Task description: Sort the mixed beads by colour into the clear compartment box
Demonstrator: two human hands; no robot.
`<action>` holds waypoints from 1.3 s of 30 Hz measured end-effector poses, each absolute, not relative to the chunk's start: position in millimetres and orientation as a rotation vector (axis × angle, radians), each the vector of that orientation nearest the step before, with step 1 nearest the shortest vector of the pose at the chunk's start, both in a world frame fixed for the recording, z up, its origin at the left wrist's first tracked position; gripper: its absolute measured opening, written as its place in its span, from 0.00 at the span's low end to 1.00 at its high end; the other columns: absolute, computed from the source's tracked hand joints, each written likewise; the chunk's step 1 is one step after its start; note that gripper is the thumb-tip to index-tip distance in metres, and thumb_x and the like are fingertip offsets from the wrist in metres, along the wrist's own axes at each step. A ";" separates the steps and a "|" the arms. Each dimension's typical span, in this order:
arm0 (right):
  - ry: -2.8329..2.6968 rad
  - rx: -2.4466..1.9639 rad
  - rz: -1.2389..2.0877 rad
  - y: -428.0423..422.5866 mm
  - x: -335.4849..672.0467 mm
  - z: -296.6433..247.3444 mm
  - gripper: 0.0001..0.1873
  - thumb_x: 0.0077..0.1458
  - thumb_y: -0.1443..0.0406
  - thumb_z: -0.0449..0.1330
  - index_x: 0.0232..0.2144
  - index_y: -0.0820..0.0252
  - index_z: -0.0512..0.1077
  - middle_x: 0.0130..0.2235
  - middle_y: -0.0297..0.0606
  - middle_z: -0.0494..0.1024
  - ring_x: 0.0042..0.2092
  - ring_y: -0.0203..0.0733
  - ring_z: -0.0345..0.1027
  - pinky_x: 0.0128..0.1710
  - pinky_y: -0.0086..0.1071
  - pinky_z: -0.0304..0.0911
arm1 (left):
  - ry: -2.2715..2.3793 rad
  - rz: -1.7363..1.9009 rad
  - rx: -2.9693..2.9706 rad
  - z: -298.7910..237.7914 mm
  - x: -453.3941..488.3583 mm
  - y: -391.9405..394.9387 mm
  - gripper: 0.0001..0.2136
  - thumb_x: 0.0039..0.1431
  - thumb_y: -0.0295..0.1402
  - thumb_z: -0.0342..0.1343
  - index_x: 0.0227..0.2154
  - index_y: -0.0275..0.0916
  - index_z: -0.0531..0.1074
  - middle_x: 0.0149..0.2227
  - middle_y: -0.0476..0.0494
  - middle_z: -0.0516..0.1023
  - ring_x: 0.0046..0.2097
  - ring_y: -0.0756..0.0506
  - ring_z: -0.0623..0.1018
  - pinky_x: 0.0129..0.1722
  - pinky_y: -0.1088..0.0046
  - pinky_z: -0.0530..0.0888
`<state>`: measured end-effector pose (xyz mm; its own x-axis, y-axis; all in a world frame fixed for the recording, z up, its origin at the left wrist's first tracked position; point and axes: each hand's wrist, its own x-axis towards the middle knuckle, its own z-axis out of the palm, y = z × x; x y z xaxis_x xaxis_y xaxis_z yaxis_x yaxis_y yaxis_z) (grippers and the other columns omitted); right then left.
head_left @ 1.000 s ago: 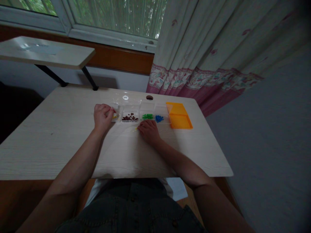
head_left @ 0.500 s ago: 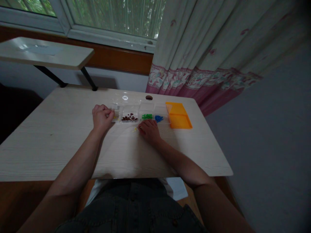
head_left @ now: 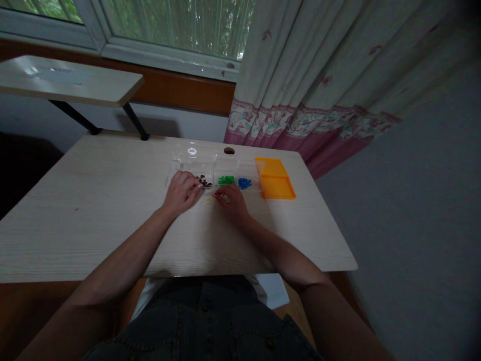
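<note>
"Where do the yellow bits (head_left: 208, 200) lie, and which way do they point?"

"On a pale wood-grain tabletop (head_left: 93, 200), between a person's two hands and just on the near side of a row of clear boxes (head_left: 226, 161). The bits are too small to show a long axis; the row runs left to right, its clear lids on the far side."

"And inside the row?"

"Brown pieces (head_left: 205, 181) by the left hand (head_left: 183, 192), then green pieces (head_left: 226, 180), then blue pieces (head_left: 244, 183). An opened orange case (head_left: 278, 187) sits at the right end (its long side slants away from the person)."

"How much room?"

"A narrow gap separates the fingertips. The tabletop's near edge runs well apart from the bits, and the surface stretches wide to the left; its right edge is nearer the case."

"The hands?"

"Both forearms angle inward across the near edge. The left hand, fingers bent and close together, points toward the brown pieces. The right hand (head_left: 233, 201) rests low in front of the green, thumb and fingers drawn nearly together beside the bits (whether either hand grips anything, one cannot tell at this scale)."
</note>
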<state>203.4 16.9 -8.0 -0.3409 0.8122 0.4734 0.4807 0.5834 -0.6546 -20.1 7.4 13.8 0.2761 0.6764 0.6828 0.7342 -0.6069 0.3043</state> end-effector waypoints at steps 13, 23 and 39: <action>-1.830 -0.935 1.003 16.3 201.2 -1.0 0.21 0.56 0.46 0.58 0.30 0.57 0.74 0.33 0.34 0.74 0.36 0.37 0.66 0.35 0.30 0.61 | -1.196 -1.173 -2.691 5.6 1.4 1.5 0.11 0.62 0.41 0.56 0.40 0.39 0.72 0.38 0.41 0.75 0.43 0.41 0.73 0.45 0.61 0.70; -1.852 -0.891 1.113 15.0 202.1 4.6 0.23 0.53 0.43 0.59 0.28 0.57 0.73 0.31 0.33 0.72 0.33 0.36 0.64 0.34 0.30 0.61 | -1.097 -1.107 -2.705 8.0 -0.9 0.8 0.11 0.63 0.41 0.56 0.39 0.39 0.73 0.39 0.41 0.75 0.43 0.42 0.72 0.43 0.63 0.68; -2.021 -0.798 0.799 12.7 206.6 1.0 0.22 0.66 0.52 0.48 0.33 0.56 0.76 0.35 0.38 0.75 0.41 0.40 0.69 0.45 0.36 0.64 | -1.042 -0.888 -2.729 15.2 -2.9 1.6 0.12 0.66 0.39 0.50 0.33 0.40 0.75 0.34 0.42 0.74 0.40 0.44 0.70 0.39 0.66 0.65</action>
<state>206.6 12.7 1.0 -0.4778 0.7586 0.4430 0.2506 0.6010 -0.7589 -2.9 1.6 15.2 0.5989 0.5831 0.5489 0.6343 -0.7638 0.1193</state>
